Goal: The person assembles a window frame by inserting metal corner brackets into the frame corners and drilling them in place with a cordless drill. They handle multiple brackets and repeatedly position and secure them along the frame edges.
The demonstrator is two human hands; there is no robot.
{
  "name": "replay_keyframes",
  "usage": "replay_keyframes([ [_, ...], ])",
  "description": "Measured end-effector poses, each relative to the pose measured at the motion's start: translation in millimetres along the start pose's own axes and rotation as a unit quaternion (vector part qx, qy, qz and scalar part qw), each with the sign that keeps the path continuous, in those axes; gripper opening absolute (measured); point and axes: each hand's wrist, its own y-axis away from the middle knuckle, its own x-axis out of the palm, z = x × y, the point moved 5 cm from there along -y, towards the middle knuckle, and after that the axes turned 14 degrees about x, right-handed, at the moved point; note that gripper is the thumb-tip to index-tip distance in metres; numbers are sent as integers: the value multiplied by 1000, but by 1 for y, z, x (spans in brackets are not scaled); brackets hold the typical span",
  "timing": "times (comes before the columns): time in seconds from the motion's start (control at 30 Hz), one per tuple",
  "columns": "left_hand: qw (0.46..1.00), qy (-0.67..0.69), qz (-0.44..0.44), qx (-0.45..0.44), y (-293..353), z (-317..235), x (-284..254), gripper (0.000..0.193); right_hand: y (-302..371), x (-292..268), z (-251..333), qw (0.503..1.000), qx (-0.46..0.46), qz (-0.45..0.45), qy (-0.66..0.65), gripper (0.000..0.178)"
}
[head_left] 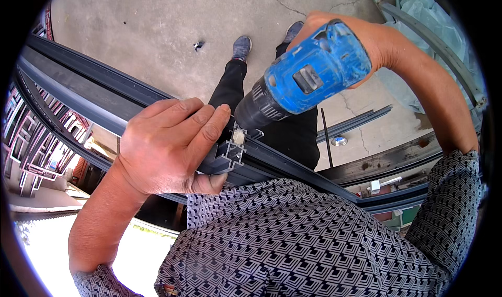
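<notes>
In my right hand [375,43] is a blue cordless drill [319,69], tilted down to the left, its fingers wrapped round the handle and partly hidden behind the body. The black chuck [256,106] meets the end of a dark grey metal profile [230,156], which has open chambers and ridges. A small pale block [239,136] sits in that end, just below the chuck. The bit's tip is hidden. My left hand [167,145] is closed on the profile, fingers along its top and thumb underneath, right beside the chuck.
Long dark frame bars [99,77] run across to the left. Many stacked profiles [47,135] stand beyond them. On the concrete floor [157,14] lie a small dark piece [198,46], loose strips [361,122] and a round shiny object [339,140]. Clear plastic sheeting [431,20] is at upper right.
</notes>
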Motion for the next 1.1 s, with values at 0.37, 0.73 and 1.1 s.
replay_keyframes([
  [0.37, 1000, -8, -5, 3, 0, -1, 0, 62, -2, 2, -2, 1000, -3, 0, -2, 82],
  [0.73, 1000, -9, 5, 3, 0, 0, 0, 64, 1, -1, 1, 1000, -7, -11, 17, 85],
  [1.1, 1000, -10, 11, -1, -1, 0, 0, 62, -3, 2, -5, 999, -32, 7, -36, 85],
])
